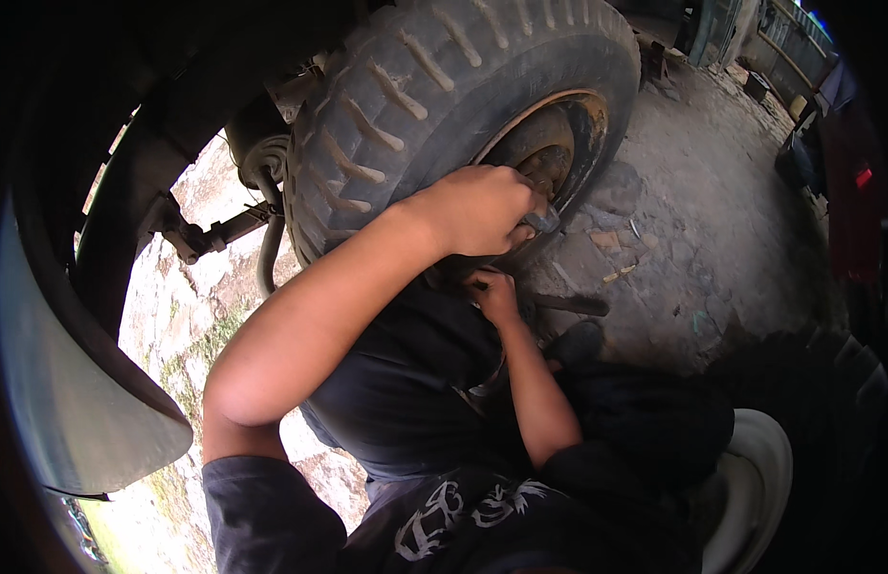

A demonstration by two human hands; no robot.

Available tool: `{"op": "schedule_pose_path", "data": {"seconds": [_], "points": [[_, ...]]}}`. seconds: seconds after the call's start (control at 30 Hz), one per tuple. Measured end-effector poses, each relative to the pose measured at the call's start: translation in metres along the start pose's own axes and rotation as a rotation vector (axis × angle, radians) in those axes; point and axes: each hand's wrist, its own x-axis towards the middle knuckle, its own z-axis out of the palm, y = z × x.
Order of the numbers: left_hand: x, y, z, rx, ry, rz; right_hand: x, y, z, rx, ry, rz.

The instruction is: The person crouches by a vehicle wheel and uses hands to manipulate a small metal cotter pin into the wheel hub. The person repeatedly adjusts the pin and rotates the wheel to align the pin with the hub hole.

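I have my left hand (487, 210) up at the lower edge of the big wheel's opening, its fingers curled together in a fist. A grey metal piece (542, 222) sticks out on the fist's right side, beside the thumb, and the hand looks clamped on it. The tyre (511, 86) stands upright above and beyond my hands, chunky tread turned to the left, its rusty rim (597, 120) facing right.

The relation I work from is this: the metal piece lies to the right of my left knuckles, just below the hub (549, 158), and what shows of it points rightward, away from my forearm. My left hand is plainly the nearer one; my left forearm slants up to it from the lower left.

My right hand (493, 292) is lower, just beneath the left, at the bottom of the tyre. Its fingers are bent, but the spot is dark and partly covered, so I can't tell whether they close on anything. A dark bar (580, 304) lies just right of that wrist, its long axis running roughly left to right over the dusty ground (721, 210). Whether its near end reaches behind the wrist, I can't make out.
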Motion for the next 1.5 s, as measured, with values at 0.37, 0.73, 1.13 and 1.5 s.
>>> {"op": "schedule_pose_path", "data": {"seconds": [0.37,0.73,1.13,1.5], "points": [[0.0,-0.002,0.006,-0.094,-0.131,-0.071,-0.001,0.018,-0.007,0.001,-0.004,0.129],[0.001,-0.013,0.02,-0.135,-0.141,-0.047,-0.01,0.044,-0.005,-0.094,0.136,0.066],[0.009,-0.016,0.027,-0.133,-0.314,-0.16,-0.012,0.013,0.04,-0.026,0.351,-0.043],[0.009,-0.018,0.022,-0.217,-0.312,-0.125,-0.018,0.037,0.032,-0.47,-0.013,-0.16]]}}
